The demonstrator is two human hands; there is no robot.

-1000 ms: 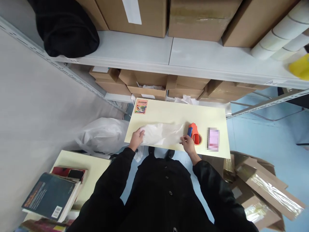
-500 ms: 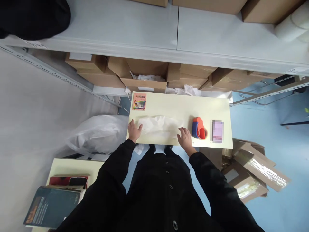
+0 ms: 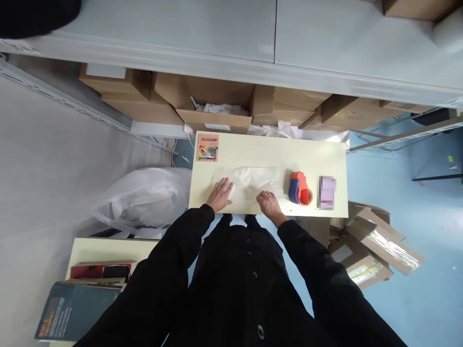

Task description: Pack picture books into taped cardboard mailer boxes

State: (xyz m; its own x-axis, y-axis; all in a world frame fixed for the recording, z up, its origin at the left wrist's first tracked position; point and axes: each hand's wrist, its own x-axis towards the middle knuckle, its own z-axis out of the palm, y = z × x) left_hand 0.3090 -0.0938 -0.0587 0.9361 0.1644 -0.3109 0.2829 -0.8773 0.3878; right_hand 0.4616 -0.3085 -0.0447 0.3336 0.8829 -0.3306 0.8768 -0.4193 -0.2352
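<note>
Now the crumpled white sheet (image 3: 257, 177) lies spread lengthwise along the near half of the bench (image 3: 249, 149), and the 2 hands have gone from resting by its ends, as they did 0.5 s ago, to working on it from above. The left hand (image 3: 219, 193) has moved inward onto the sheet's left part, so that end now looks held down, which I take as steadying or smoothing it. Its fingers (image 3: 224, 183) are spread and nearly flat, pressing rather than gripping. The right hand (image 3: 269, 203) has drawn in its fingers, which were loosely spread, and sits at the sheet's near edge, right of the middle; they are curled under, and I cannot tell whether they pinch the material or only push on it. Just right of the sheet stands the orange and blue tape dispenser (image 3: 300, 188), untouched, with a blurred pinkish item (image 3: 327, 193) beyond it. A small picture card (image 3: 207, 148) lies at the far left corner, and cardboard boxes (image 3: 213, 118) sit on the shelf behind.
</note>
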